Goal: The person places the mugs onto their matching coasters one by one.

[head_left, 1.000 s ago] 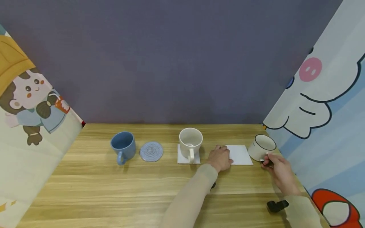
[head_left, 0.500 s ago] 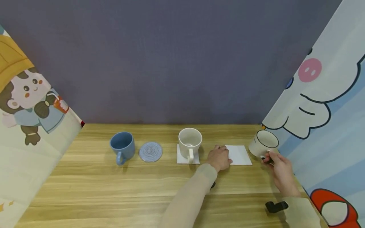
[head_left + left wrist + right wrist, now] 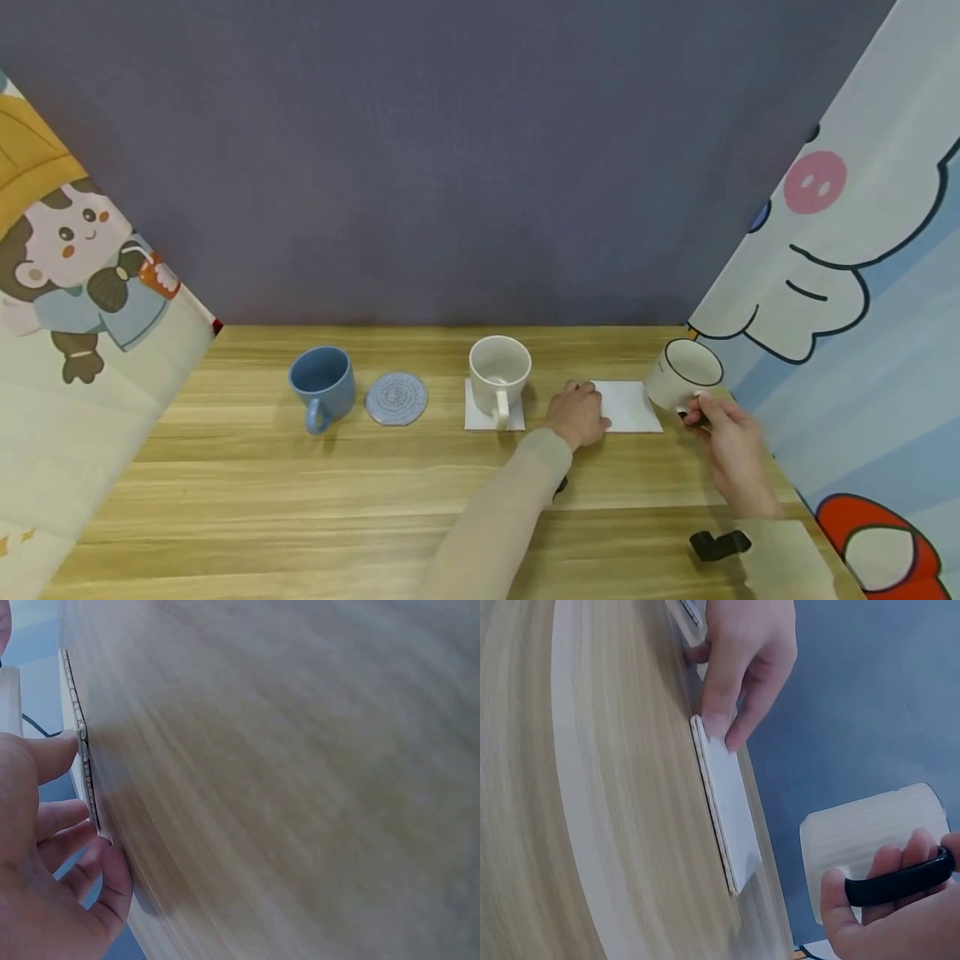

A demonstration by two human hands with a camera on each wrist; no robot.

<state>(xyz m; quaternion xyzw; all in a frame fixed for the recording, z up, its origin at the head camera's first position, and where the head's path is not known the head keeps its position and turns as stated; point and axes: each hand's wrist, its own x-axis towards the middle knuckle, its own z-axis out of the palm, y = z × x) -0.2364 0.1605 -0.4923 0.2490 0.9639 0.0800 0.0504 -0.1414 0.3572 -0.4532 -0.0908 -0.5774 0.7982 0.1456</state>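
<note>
My right hand (image 3: 735,450) grips a cream mug (image 3: 678,383) with a dark rim by its black handle (image 3: 900,883). The mug hangs tilted above the table in the right wrist view, just beside the right end of a white square coaster (image 3: 632,407). At that coaster's left edge is my left hand (image 3: 577,415), its thumb and curled fingers holding the edge. In the left wrist view, the left thumb and fingertips touch the coaster's edge; its thickness shows from the side.
Left of my left hand, a white mug (image 3: 500,363) stands on another white coaster (image 3: 474,415). Farther left lie a round blue-grey woven coaster (image 3: 397,399) and a blue mug (image 3: 324,383). Behind the wooden table (image 3: 315,500) rises a dark grey panel (image 3: 450,167); printed curtains flank both sides.
The cream mug has risen off the table in my right hand, tilted, then shifted slightly left toward the white coaster. My left hand has stayed at the coaster's edge.
</note>
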